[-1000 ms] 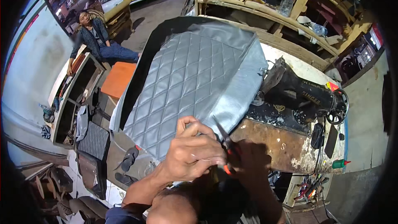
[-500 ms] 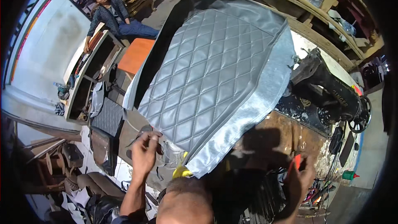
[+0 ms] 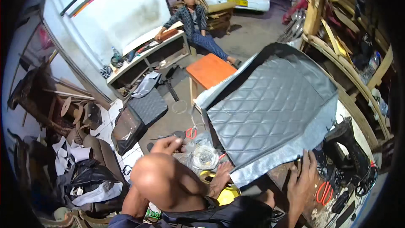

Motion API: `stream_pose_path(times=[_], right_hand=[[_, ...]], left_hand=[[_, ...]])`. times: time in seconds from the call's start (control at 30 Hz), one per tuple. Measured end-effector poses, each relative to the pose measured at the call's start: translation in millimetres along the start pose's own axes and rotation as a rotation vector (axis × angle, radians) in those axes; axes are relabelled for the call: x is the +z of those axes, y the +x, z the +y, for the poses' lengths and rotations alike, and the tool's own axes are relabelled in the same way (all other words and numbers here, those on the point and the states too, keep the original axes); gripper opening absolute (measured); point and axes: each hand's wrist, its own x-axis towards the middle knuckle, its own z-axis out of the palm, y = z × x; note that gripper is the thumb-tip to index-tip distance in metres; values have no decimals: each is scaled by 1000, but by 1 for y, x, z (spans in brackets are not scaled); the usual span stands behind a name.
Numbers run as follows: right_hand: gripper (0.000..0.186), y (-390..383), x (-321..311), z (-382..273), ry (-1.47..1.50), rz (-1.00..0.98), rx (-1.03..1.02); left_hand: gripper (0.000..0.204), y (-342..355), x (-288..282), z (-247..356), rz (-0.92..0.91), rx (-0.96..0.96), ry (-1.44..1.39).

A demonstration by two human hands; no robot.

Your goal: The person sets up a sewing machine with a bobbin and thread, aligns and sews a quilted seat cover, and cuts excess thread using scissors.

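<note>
A grey quilted leather-look cover with diamond stitching and a dark raised border lies across the sewing table. My right hand is open at the near right edge of the cover, fingers apart and fingertips by its silvery underside flap. Orange-handled scissors lie just right of that hand. Above my raised bare knee, my left hand is closed in a pinch, away from the cover; what it holds, if anything, I cannot make out. A loose thread lies over the quilting near the cover's left side.
A black sewing machine stands right of the cover. On the floor are a coil of clear line, red-handled scissors and a quilted seat piece. Beyond the orange-topped stool, a person sits by a low shelf.
The view has shifted, showing more of the left floor and my knee. My right hand has let go of the orange-handled scissors and come to the cover's edge. My left hand stays pinched.
</note>
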Motion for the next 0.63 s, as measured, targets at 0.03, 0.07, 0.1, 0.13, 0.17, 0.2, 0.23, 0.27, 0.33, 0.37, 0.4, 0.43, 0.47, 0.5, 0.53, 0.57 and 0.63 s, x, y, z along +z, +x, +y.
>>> stream_pose_path(times=[0.03, 0.07, 0.1, 0.13, 0.17, 0.2, 0.23, 0.27, 0.33, 0.37, 0.4, 0.43, 0.47, 0.5, 0.53, 0.57, 0.63], right_hand=[[61, 14, 3, -11, 1, -52, -63], [65, 25, 4, -24, -83, -69, -148], [69, 34, 8, -35, -163, -103, -228], [69, 40, 17, -39, -175, -121, -225], [69, 49, 27, -39, -251, -145, -268], [69, 54, 39, -36, -325, -169, -312], [69, 54, 51, -25, -354, -165, -309], [67, 54, 65, -7, -382, -134, -286], [55, 49, 89, 13, -344, -18, -267], [55, 47, 90, 15, -343, -23, -281], [52, 45, 87, 16, -281, -10, -260], [48, 41, 86, 13, -222, -4, -228], [42, 42, 86, 4, -208, 56, -285], [42, 42, 89, 2, -212, 43, -289], [41, 42, 87, 5, -228, 19, -272], [40, 46, 88, 7, -235, 4, -266], [39, 50, 94, 3, -208, 20, -301]], left_hand=[[32, -17, -25, -12, 158, -133, -107], [35, -23, -61, -53, 95, -40, -413], [35, -43, -68, -65, 175, -50, -551], [36, -55, -64, -67, 241, -54, -665], [37, -66, -62, -65, 290, -31, -748], [37, -78, -65, -61, 337, -11, -811], [38, -79, -71, -57, 365, 5, -860], [38, -84, -76, -49, 393, 23, -893], [40, -88, -81, -41, 457, 25, -955], [40, -89, -82, -40, 489, 27, -989], [41, -90, -82, -40, 519, 19, -1020], [42, -92, -83, -40, 547, 4, -1051], [42, -93, -87, -42, 567, -8, -1072], [43, -94, -90, -43, 584, -12, -1085], [44, -95, -94, -43, 588, -22, -1090], [46, -100, -100, -48, 558, -7, -1061], [47, -109, -101, -61, 636, 88, -1019]])
